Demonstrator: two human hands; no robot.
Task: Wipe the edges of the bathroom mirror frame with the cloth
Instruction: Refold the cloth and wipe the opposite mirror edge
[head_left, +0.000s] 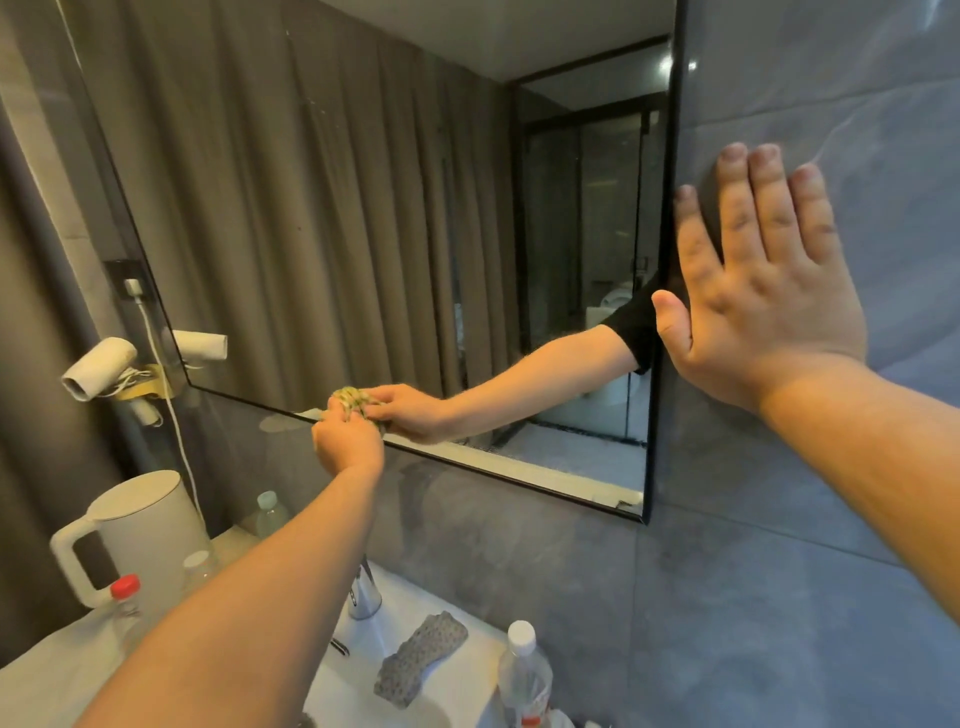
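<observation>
So the left hand (347, 446) is bunched around the cloth (352, 401) and has it pressed right onto the bottom edge of the mirror frame (519, 479), over toward the left end of that edge. Fingers are curled over the wad, which makes sense, since a balled-up cloth lets you push into that thin dark lip instead of just skating over the glass. The cloth looks greenish-yellow and mostly hidden by the fingers; you see more of it in the reflection than directly. The right hand (763, 291) isn't holding anything. It's flat, fingers straight and spread on the grey wall tile (779, 597) just beside the frame's right edge, thumb about touching that edge. My guess is it's there purely as a brace, because reaching across the sink (363, 691) that far means leaning in. Down on the counter there's a white kettle (140, 525), a few bottles (524, 675), a tap (363, 597) and a grey sponge (421, 654) — none of it in the way of the wipe, but an elbow dropping could clip the kettle. A hair dryer (98, 366) hangs left of the mirror. I'd say the bottom edge is what's being worked on, with the long stretch to the right corner likely still to do.
</observation>
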